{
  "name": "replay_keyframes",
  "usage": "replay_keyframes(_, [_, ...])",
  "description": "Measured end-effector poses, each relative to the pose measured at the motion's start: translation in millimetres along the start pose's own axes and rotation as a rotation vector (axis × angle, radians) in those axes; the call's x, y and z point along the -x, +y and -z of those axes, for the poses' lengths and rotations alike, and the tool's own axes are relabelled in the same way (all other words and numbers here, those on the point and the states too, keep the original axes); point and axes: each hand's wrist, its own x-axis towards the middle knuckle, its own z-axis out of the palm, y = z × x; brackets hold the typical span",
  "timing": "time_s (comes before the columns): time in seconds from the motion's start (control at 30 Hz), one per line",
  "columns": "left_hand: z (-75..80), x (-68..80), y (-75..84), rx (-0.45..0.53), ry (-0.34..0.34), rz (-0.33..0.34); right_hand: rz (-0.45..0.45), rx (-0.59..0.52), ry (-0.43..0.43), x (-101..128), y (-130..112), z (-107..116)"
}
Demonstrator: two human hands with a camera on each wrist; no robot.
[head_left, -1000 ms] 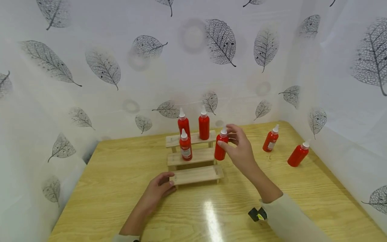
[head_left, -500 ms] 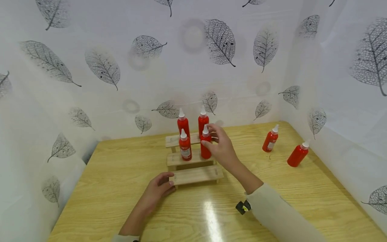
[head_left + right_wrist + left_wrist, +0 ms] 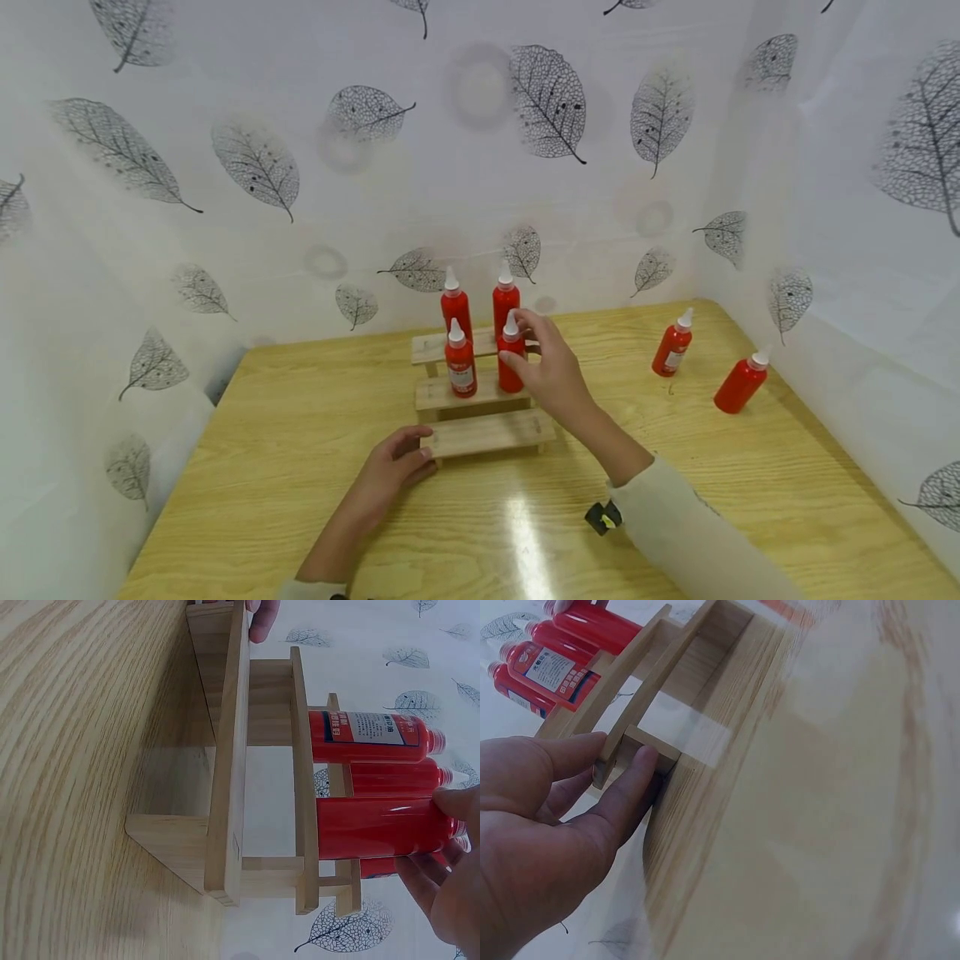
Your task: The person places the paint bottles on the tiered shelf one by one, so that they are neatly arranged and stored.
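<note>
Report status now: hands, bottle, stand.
Right hand pinches red bottle near its cap, bottle upright on the middle step. Left hand holds the stand's bottom step. Neighbour bottle close beside; nothing blocking.

Two red bottles (image 3: 672, 344) (image 3: 740, 384) at right on the wooden table (image 3: 750, 467) — leaf-print backdrop (image 3: 547, 104) behind

The right hand (image 3: 551, 371) reaches forward with the forearm stretched out from a pale sleeve, wrist raised, thumb and fingertips (image 3: 450, 806) pinched together near the top of what it holds. The left hand (image 3: 393, 467) lies low and nearer the body, forearm bare, its thumb and fingers (image 3: 626, 799) lightly curled and gripping a wooden edge.
</note>
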Motion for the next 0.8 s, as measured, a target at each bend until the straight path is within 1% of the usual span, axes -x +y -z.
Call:
replay_keyframes(0.27, [1.0, 0.2, -1.4, -0.015, -0.005, -0.01, 0.003, 0.031, -0.004, 2, 0, 3])
replay_keyframes(0.4, [1.6, 0.3, -1.5, -0.015, -0.002, -0.007, -0.007, 0.039, -0.027, 3, -2, 4])
replay_keyframes(0.53, [1.6, 1.1, -1.1, -0.013, 0.001, -0.001, -0.03, 0.024, -0.055, 6, -3, 7])
replay_keyframes(0.67, [0.4, 1.2, 0.3, -0.007, 0.002, 0.003, -0.065, 0.007, -0.053, 12, -4, 18])
replay_keyframes(0.8, [-0.4, 0.5, 1.4, -0.002, 0.001, 0.009, -0.087, 0.041, -0.02, 19, -2, 39])
